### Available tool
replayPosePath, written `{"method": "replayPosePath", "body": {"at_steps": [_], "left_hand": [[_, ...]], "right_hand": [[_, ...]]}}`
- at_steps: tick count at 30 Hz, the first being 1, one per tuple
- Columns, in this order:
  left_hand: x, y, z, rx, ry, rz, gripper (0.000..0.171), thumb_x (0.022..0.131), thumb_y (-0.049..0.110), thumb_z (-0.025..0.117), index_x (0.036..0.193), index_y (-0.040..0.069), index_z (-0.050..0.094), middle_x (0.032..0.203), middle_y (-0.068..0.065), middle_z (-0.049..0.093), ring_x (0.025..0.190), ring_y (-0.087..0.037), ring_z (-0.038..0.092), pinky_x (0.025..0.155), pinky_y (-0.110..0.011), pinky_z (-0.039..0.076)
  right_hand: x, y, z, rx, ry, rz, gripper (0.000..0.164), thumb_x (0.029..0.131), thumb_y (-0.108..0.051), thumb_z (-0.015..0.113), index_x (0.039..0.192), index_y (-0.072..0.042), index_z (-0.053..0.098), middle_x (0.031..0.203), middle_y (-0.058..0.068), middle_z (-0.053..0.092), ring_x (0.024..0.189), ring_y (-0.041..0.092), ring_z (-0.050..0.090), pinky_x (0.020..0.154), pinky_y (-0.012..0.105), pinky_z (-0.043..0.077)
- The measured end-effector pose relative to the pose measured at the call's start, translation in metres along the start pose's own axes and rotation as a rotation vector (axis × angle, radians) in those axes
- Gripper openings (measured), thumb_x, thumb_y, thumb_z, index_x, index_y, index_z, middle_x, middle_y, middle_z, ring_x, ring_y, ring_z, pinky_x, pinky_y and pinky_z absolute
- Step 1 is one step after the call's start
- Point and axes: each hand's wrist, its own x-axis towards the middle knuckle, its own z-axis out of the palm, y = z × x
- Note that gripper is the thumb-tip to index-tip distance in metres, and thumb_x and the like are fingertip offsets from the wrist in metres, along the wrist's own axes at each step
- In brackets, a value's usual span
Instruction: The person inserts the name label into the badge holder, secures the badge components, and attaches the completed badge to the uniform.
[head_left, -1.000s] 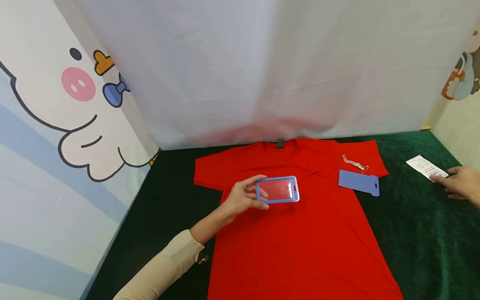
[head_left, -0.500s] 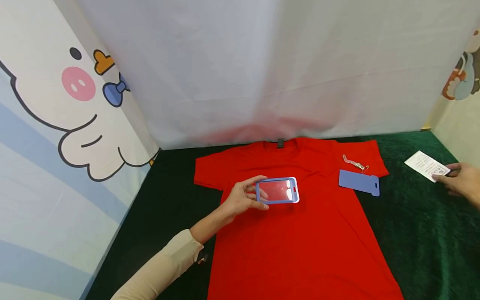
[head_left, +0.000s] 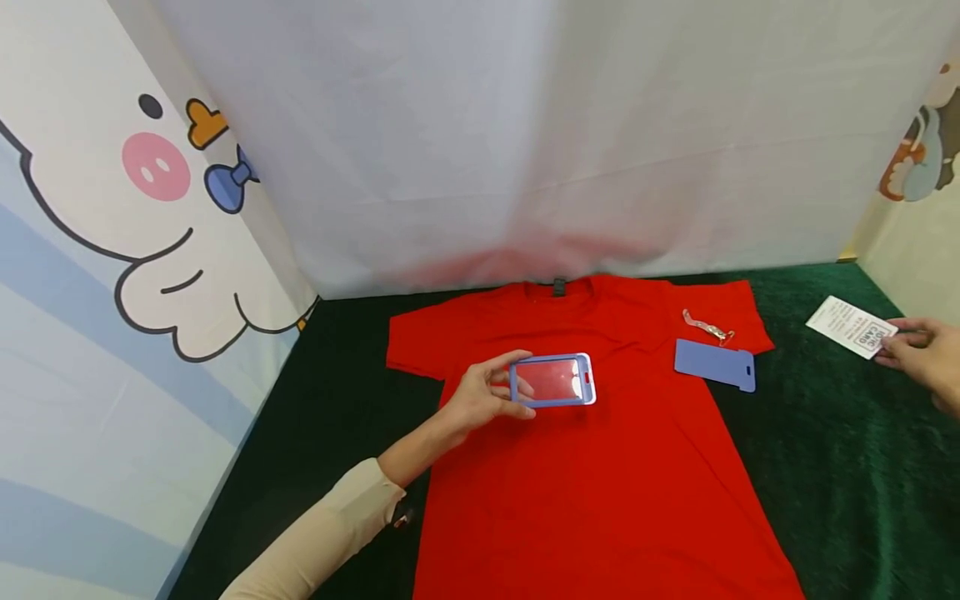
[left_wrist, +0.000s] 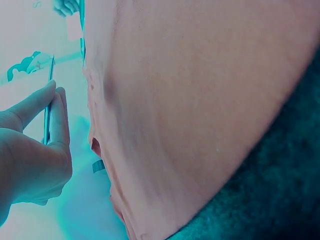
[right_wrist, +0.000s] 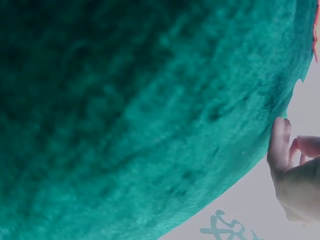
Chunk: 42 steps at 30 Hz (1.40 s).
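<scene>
My left hand (head_left: 480, 396) holds a blue badge holder (head_left: 553, 380) with a clear window, thumb and fingers on its edges, raised over the red T-shirt (head_left: 600, 475). The left wrist view shows this holder (left_wrist: 47, 122) edge-on between thumb and fingers of the left hand (left_wrist: 37, 155). At the far right, my right hand (head_left: 926, 354) pinches a white ID card (head_left: 847, 325) by its near right corner. In the right wrist view the right hand (right_wrist: 295, 172) is cut off by the frame's edge. A flat blue cover (head_left: 715, 364) lies partly on the shirt, partly on green cloth.
A small strap with a metal clip (head_left: 707, 325) lies on the shirt's right sleeve, just behind the blue cover. Dark green cloth (head_left: 840, 467) spreads under everything. A white curtain (head_left: 450, 150) stands behind, with printed walls at the left (head_left: 90, 333) and right.
My right hand has shifted its grip on the ID card; the card has turned slightly and moved a little farther back, showing more of its print. The left hand and badge holder stay almost still.
</scene>
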Motion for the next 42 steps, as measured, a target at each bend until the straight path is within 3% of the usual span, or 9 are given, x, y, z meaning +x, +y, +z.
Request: {"method": "replayPosePath", "body": {"at_steps": [3, 6, 10, 13, 20, 25, 29, 35, 42], "left_hand": [[0.000, 0.000, -0.001, -0.005, 0.003, 0.000, 0.068, 0.088, -0.004, 0.075, 0.149, 0.014, 0.052, 0.104, -0.013, 0.073, 0.097, -0.022, 0.076, 0.092, -0.035, 0.060], [0.000, -0.001, -0.001, -0.007, 0.002, 0.001, 0.068, 0.088, -0.003, 0.076, 0.149, 0.014, 0.052, 0.104, -0.012, 0.073, 0.097, -0.021, 0.076, 0.092, -0.035, 0.060], [0.001, -0.002, -0.001, -0.006, -0.003, 0.008, 0.068, 0.088, -0.003, 0.076, 0.149, 0.014, 0.051, 0.104, -0.012, 0.073, 0.097, -0.021, 0.076, 0.092, -0.035, 0.060], [0.002, -0.002, 0.000, -0.006, -0.003, 0.011, 0.067, 0.088, -0.002, 0.076, 0.149, 0.015, 0.052, 0.104, -0.013, 0.073, 0.097, -0.022, 0.076, 0.091, -0.034, 0.060], [0.001, -0.002, 0.001, -0.006, 0.002, 0.004, 0.068, 0.088, -0.003, 0.076, 0.149, 0.015, 0.052, 0.105, -0.015, 0.073, 0.096, -0.021, 0.076, 0.090, -0.033, 0.060], [0.001, -0.001, 0.002, -0.014, -0.003, -0.001, 0.068, 0.088, -0.002, 0.076, 0.149, 0.015, 0.052, 0.104, -0.013, 0.073, 0.094, -0.019, 0.076, 0.091, -0.033, 0.059], [0.001, -0.001, 0.002, -0.021, -0.006, -0.003, 0.067, 0.088, -0.002, 0.075, 0.149, 0.015, 0.052, 0.104, -0.014, 0.073, 0.093, -0.018, 0.076, 0.091, -0.033, 0.059], [0.003, 0.000, 0.005, -0.025, -0.017, -0.018, 0.069, 0.089, -0.002, 0.076, 0.150, 0.016, 0.051, 0.104, -0.011, 0.073, 0.088, -0.014, 0.075, 0.090, -0.032, 0.059], [0.004, 0.002, 0.009, -0.029, -0.026, -0.038, 0.072, 0.087, -0.003, 0.076, 0.152, 0.014, 0.048, 0.102, -0.007, 0.073, 0.086, -0.011, 0.073, 0.087, -0.028, 0.057]], "right_hand": [[-0.001, -0.008, 0.001, -0.037, -0.012, 0.005, 0.042, 0.102, 0.006, 0.039, 0.134, 0.028, 0.024, 0.085, 0.010, 0.054, 0.058, -0.013, 0.054, 0.055, 0.017, 0.057], [-0.002, -0.014, 0.003, -0.044, -0.035, -0.028, 0.045, 0.102, 0.005, 0.040, 0.137, 0.028, 0.025, 0.091, 0.016, 0.053, 0.062, -0.012, 0.055, 0.057, 0.019, 0.058], [0.000, -0.016, 0.008, 0.053, -0.084, -0.093, 0.033, 0.102, 0.004, 0.045, 0.133, 0.015, 0.048, 0.083, -0.008, 0.057, 0.067, -0.010, 0.061, 0.061, 0.022, 0.060], [0.000, -0.019, 0.016, 0.096, -0.133, -0.125, 0.035, 0.104, 0.000, 0.048, 0.136, 0.011, 0.049, 0.087, -0.013, 0.057, 0.072, -0.009, 0.063, 0.065, 0.022, 0.061], [-0.012, -0.051, 0.041, 0.190, -0.304, -0.109, 0.020, 0.103, -0.019, 0.061, 0.119, -0.030, 0.057, 0.095, -0.019, 0.059, 0.083, -0.006, 0.065, 0.073, 0.026, 0.062], [-0.030, -0.091, 0.063, 0.247, -0.425, -0.077, 0.023, 0.102, -0.011, 0.061, 0.115, -0.031, 0.058, 0.097, -0.019, 0.062, 0.086, -0.001, 0.066, 0.076, 0.026, 0.062], [-0.039, -0.113, 0.087, 0.248, -0.514, -0.072, 0.029, 0.104, -0.014, 0.060, 0.132, -0.014, 0.054, 0.108, -0.015, 0.059, 0.091, 0.002, 0.065, 0.082, 0.029, 0.062], [-0.057, -0.141, 0.125, 0.283, -0.653, -0.101, 0.057, 0.104, -0.013, 0.059, 0.149, 0.013, 0.035, 0.149, 0.024, 0.036, 0.097, 0.004, 0.066, 0.088, 0.035, 0.061], [-0.071, -0.161, 0.158, 0.292, -0.752, -0.177, 0.050, 0.102, -0.008, 0.061, 0.143, 0.014, 0.045, 0.110, 0.011, 0.061, 0.097, 0.012, 0.068, 0.085, 0.039, 0.062]]}}
